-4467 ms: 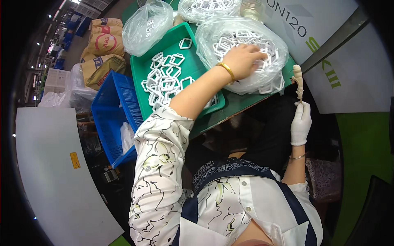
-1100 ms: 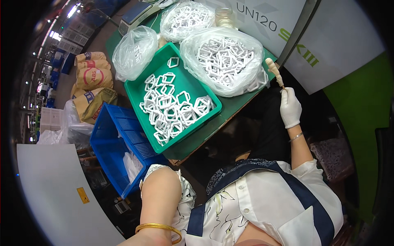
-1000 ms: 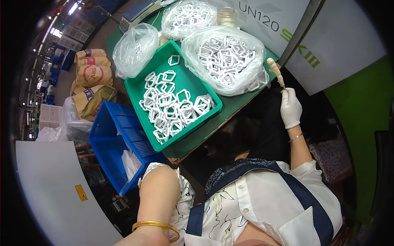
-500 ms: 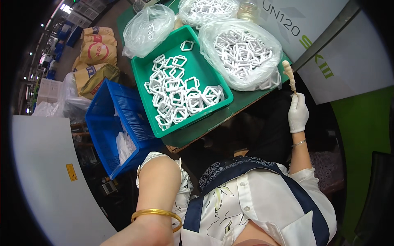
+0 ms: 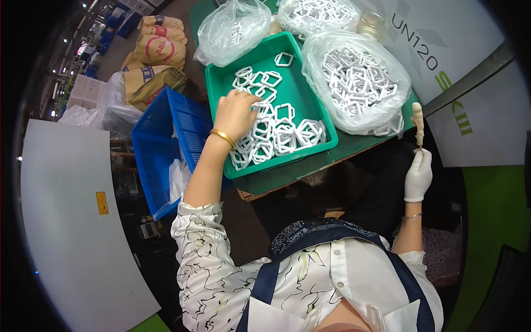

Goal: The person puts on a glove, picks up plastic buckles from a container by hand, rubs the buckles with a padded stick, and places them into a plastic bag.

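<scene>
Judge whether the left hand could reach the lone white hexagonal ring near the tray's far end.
Probably yes: between the left hand and the lone hexagonal ring lie only other rings and bare green tray.

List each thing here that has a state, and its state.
Left hand: bare, at the white links, grip unclear
Right hand: gloved, holding an upright beige-topped stick
Green tray: open, partly filled
Large clear bag: open, well filled
Blue crate: open, partly filled
Glass jar: lid unclear
</scene>
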`<state>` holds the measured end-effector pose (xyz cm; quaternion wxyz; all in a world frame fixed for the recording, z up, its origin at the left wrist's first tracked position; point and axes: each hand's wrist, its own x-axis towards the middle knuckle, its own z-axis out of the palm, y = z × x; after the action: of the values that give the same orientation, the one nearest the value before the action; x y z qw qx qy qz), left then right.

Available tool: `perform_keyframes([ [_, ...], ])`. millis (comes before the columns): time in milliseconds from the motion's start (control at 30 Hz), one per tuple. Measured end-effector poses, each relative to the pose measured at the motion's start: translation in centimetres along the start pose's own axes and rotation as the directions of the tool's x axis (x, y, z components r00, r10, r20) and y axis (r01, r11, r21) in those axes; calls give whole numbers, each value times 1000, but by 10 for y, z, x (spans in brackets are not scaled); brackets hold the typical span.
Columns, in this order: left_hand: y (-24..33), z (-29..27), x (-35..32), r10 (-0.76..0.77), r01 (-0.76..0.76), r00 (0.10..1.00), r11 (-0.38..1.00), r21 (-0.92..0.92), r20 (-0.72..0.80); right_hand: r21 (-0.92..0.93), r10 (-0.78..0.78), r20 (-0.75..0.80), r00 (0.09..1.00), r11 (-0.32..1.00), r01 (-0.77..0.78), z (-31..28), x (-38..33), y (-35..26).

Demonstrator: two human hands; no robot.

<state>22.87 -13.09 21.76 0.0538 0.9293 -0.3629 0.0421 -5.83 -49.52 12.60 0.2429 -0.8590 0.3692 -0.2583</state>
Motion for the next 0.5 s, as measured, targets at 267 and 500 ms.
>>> perform_keyframes([
  [267,-13,30,25,64,-69,984,997,23,168,27,-16,-10,1000,999,16,3,1,4],
  [500,-25,19,53,78,38,916,960,-277,394,49,8,1,1000,999,-8,2,1,4],
])
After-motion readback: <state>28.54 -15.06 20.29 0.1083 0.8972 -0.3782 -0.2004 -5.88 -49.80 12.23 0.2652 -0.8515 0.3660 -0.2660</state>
